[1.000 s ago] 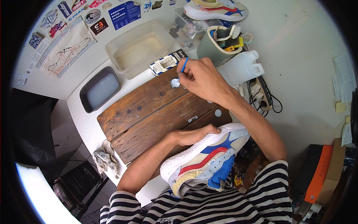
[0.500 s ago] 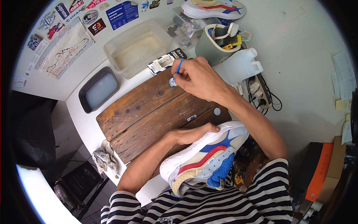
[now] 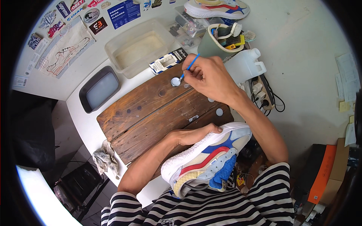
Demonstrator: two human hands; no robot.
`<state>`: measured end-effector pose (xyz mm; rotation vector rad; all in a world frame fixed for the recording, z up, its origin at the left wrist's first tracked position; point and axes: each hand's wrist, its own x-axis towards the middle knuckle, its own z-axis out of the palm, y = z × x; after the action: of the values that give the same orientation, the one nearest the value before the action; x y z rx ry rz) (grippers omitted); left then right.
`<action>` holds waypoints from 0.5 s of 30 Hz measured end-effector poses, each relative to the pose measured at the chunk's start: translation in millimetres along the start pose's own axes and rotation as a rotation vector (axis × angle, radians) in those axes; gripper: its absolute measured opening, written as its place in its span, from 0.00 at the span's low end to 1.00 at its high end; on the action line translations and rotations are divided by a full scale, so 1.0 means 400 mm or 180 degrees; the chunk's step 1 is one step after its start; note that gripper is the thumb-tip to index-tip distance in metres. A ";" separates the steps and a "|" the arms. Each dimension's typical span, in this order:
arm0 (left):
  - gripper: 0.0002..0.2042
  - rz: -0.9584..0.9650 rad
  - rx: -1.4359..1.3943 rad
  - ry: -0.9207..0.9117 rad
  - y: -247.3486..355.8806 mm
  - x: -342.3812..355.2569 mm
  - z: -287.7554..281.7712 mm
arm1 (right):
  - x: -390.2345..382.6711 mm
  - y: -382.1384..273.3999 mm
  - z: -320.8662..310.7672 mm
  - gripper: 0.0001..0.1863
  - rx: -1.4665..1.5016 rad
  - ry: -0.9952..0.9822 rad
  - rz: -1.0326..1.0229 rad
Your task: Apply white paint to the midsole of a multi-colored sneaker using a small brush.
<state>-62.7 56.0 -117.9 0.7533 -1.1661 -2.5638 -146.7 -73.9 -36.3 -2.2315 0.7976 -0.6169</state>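
Observation:
My left hand (image 3: 198, 135) holds a sneaker (image 3: 203, 162) by its white sole near the toe. The shoe is cream, blue, red and pale grey, lying on its side close to my body with the opening toward me. In the fingers of my right hand (image 3: 212, 78) is a thin blue brush (image 3: 193, 62), tilted, its lower end at a small round pot of white stuff (image 3: 175, 82). The pot sits on the far part of a dark wooden board (image 3: 137, 120). Whether the brush tip touches the white stuff is hard to make out.
Beyond the board are a clear plastic tub (image 3: 137, 47), a small open box (image 3: 166, 63) and a bucket of brushes (image 3: 215, 47). A grey tray (image 3: 100, 90) lies left, a crumpled rag (image 3: 105, 158) nearer. At right stand a white jug (image 3: 241, 67) and a power strip (image 3: 266, 94); another sneaker (image 3: 217, 9) lies behind.
My right hand has shifted slightly to the right. The brush leans more to the right, and more of the white pot shows. My left hand and the sneaker have stayed almost still.

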 end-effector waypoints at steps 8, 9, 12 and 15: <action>0.39 -0.0064 0.0036 0.0075 -0.006 0.003 -0.003 | -0.020 -0.004 0.011 0.06 -0.0221 -0.0039 -0.0204; 0.39 -0.0065 0.0034 0.0074 -0.005 0.003 -0.003 | -0.020 0.001 0.010 0.06 -0.0239 -0.0097 -0.0177; 0.38 -0.0056 0.0037 0.0087 0.000 0.001 -0.002 | -0.023 0.021 0.010 0.06 -0.0193 -0.0191 -0.0328; 0.38 -0.0086 0.0007 0.0083 -0.004 0.003 0.001 | -0.029 0.012 0.000 0.07 -0.0162 -0.0337 -0.0290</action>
<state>-63.9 56.8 -119.1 0.8060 -1.1588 -2.5668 -156.5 -68.8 -41.9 -2.3364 0.6685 -0.5215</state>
